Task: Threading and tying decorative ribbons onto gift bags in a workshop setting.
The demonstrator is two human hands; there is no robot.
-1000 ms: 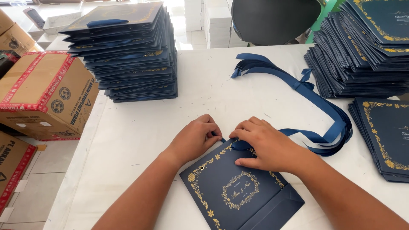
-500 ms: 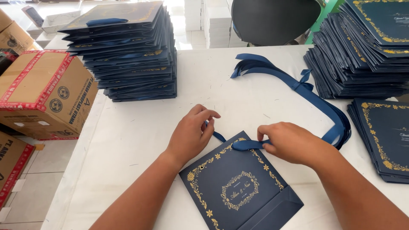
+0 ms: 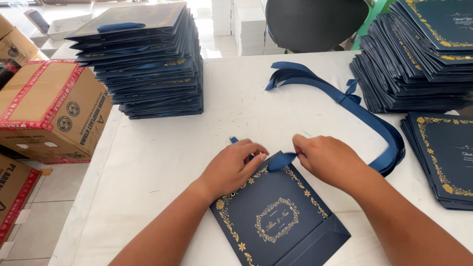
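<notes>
A flat navy paper bag (image 3: 278, 216) with gold floral trim lies on the white table (image 3: 162, 162) right in front of me. A short navy ribbon handle (image 3: 280, 160) runs across the bag's top edge. My left hand (image 3: 234, 167) pinches the ribbon's left end at the bag's top corner. My right hand (image 3: 327, 160) grips the ribbon's right end, pulling it taut between both hands.
A tall stack of finished navy bags (image 3: 148, 64) stands at the back left, more stacks (image 3: 419, 54) at the right. A bundle of long navy ribbons (image 3: 354, 103) loops across the table. Cardboard boxes (image 3: 47, 108) sit left of the table, a dark chair (image 3: 315, 22) behind it.
My hands were together at the bag's top edge. They have drawn apart, the right hand moving right, and the ribbon handle now shows between them.
</notes>
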